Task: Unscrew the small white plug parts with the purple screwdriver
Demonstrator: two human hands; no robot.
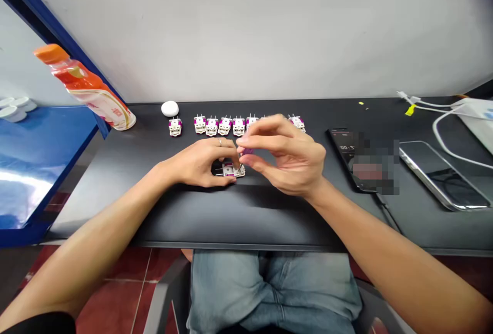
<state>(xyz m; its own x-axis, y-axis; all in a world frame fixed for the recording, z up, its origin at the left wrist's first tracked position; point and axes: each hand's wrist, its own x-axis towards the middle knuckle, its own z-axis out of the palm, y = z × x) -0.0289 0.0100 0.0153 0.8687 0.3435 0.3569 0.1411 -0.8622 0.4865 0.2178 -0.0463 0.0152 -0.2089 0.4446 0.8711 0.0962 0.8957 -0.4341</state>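
My left hand (204, 162) rests on the black desk (127, 170) with its fingers closed round a small white and magenta switch part (230, 170), pinning it flat. My right hand (288, 157) hovers just to the right and above, its thumb and fingers pinched on a small purple piece (247, 151) right over that part. Behind both hands a row of several similar white and magenta switches (225, 125) stands along the back of the desk, with one more switch (175, 126) set apart at the left.
A tilted orange-capped drink bottle (90, 90) leans at the desk's left back corner. A white oval pebble-like object (170, 108) lies near the wall. Two phones (348, 157) (442, 172) lie to the right, with white cables (442, 118) beyond. A blue surface (34, 154) adjoins at left.
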